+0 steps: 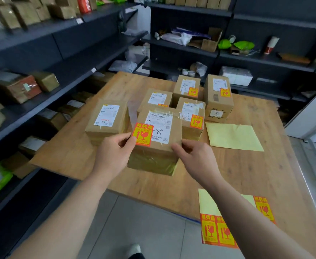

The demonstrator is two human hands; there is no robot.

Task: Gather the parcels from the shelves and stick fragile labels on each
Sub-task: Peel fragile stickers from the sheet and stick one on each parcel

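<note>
Cardboard box (159, 147), desk (247, 174): label (143, 134) pinched at 9 o'clock edge by left grip (114, 152); 4 o'clock corner held by right grip (192, 156). Risk: label likely creased if smoothed unevenly.

Dark shelving (69, 40), wooden table (247, 165), grey floor (144, 221)

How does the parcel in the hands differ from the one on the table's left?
The held parcel carries a red-and-yellow fragile label on its top; the left parcel shows only its white shipping label. The left hand pinches that fragile label and the right hand grips the held parcel; nothing touches the left parcel. Both are brown taped cartons.
</note>
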